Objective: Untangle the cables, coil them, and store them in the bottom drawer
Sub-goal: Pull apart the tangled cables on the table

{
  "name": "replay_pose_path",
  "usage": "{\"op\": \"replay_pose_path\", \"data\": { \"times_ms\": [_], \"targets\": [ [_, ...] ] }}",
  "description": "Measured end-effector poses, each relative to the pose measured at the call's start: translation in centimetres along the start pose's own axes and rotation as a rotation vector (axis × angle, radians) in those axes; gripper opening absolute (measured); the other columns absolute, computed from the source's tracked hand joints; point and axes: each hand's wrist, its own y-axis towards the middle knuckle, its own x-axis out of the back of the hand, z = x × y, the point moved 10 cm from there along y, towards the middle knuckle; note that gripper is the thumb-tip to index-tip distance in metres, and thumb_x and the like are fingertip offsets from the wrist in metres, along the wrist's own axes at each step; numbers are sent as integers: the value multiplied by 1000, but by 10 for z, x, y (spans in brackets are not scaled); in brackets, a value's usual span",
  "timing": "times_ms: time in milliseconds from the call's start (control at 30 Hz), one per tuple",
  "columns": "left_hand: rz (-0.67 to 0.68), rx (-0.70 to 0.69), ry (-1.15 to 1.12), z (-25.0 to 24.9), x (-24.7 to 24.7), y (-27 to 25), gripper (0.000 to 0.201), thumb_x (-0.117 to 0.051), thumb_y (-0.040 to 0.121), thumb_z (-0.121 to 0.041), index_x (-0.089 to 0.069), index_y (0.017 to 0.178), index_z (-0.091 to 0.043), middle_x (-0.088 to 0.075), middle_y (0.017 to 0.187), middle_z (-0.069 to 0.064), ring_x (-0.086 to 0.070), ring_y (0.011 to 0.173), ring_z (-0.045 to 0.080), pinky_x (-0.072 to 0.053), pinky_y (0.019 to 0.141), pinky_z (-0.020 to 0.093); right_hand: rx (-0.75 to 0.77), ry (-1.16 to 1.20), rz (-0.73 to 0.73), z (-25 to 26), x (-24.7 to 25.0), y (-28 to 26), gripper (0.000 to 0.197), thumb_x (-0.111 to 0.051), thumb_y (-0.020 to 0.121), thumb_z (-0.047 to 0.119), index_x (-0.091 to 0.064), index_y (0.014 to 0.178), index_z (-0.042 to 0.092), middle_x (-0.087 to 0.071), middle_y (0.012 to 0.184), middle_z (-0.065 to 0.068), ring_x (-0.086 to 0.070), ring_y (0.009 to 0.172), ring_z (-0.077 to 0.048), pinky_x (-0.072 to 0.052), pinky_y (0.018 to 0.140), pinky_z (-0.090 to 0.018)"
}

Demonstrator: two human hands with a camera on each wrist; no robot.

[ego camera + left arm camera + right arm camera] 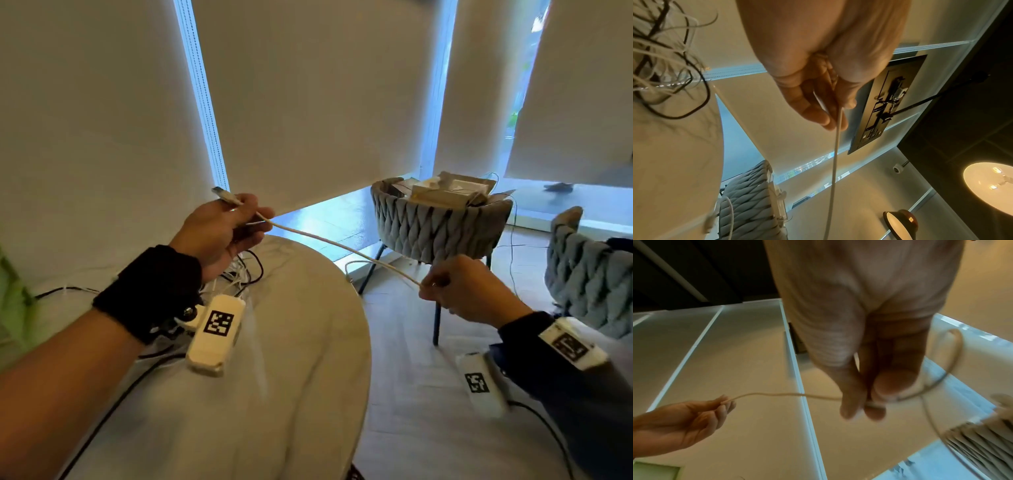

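Round marble table (291,394), nearest the person, with a woven grey chair (442,226) beyond it holding boxes. Tangle of black and white cables (239,274) lying on the table's far left part, under the raised left hand (219,233). Left hand: fingers curled round one end of a white cable (342,245), connector protruding above the knuckles. Right hand (469,291): thumb and fingertips pinching the same cable further along, off the table edge; the span between the hands is nearly taut, the remainder looping loose
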Motion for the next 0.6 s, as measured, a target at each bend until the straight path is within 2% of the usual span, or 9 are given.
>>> {"op": "replay_pose_path", "data": {
  "times_ms": [100, 167, 233, 333, 400, 467, 500, 533, 600],
  "targets": [
    [66, 34, 40, 16, -18, -4, 13, -52, 97, -14, -54, 85, -16, -75, 82, 2, -71, 69, 14, -57, 60, 20, -84, 68, 112, -22, -21, -11, 5, -72, 85, 23, -72, 90, 22, -68, 76, 8, -60, 62, -3, -41, 57, -14],
    [121, 41, 87, 24, -32, -7, 12, -51, 97, -12, -53, 86, -14, -74, 87, 7, -72, 71, 17, -58, 62, 22, -92, 103, 244, -20, -35, -16, 22, -70, 86, 29, -67, 108, 25, -67, 94, 8, -65, 69, -6, -45, 59, -16],
    [164, 44, 135, 31, -45, -10, 9, -52, 97, -13, -54, 88, -13, -75, 88, 9, -72, 72, 18, -58, 65, 23, -51, 135, 312, -3, -40, -18, 34, -65, 89, 32, -59, 123, 26, -63, 104, 9, -67, 72, -8, -48, 59, -18],
    [237, 78, 187, 46, -67, -15, 12, -52, 97, -19, -58, 90, -11, -75, 88, 6, -71, 75, 18, -58, 66, 23, 40, 279, 283, 39, -34, -17, 45, -61, 92, 31, -49, 136, 27, -60, 102, 13, -69, 71, -11, -53, 58, -18],
    [282, 98, 199, 55, -79, -19, 18, -49, 98, -22, -60, 91, -9, -75, 89, 5, -71, 76, 16, -57, 65, 22, 73, 379, 332, 65, -42, -19, 51, -59, 94, 29, -42, 142, 26, -61, 100, 15, -69, 70, -11, -54, 58, -19],
    [313, 95, 201, 61, -88, -22, 23, -45, 100, -23, -62, 90, -10, -75, 90, 4, -72, 80, 16, -57, 68, 23, 118, 472, 393, 88, -56, -22, 43, -56, 96, 26, -45, 138, 23, -65, 101, 6, -68, 68, -14, -53, 56, -21],
    [323, 91, 195, 62, -91, -22, 25, -44, 100, -23, -62, 90, -10, -75, 90, 5, -72, 82, 17, -57, 70, 25, 154, 504, 406, 98, -61, -23, 32, -54, 97, 23, -52, 129, 20, -67, 102, -1, -68, 67, -17, -51, 56, -23],
    [328, 87, 184, 62, -93, -23, 26, -43, 100, -23, -62, 89, -10, -75, 90, 5, -72, 85, 19, -57, 72, 27, 185, 522, 414, 105, -65, -25, 22, -51, 99, 21, -58, 119, 16, -68, 99, -5, -66, 65, -19, -50, 55, -24],
    [322, 70, 155, 58, -93, -24, 27, -42, 101, -22, -62, 87, -10, -75, 86, 6, -72, 85, 21, -58, 76, 33, 204, 551, 445, 109, -73, -29, 18, -46, 101, 18, -63, 101, 12, -66, 83, -4, -62, 61, -20, -48, 54, -23]
  ]
}}
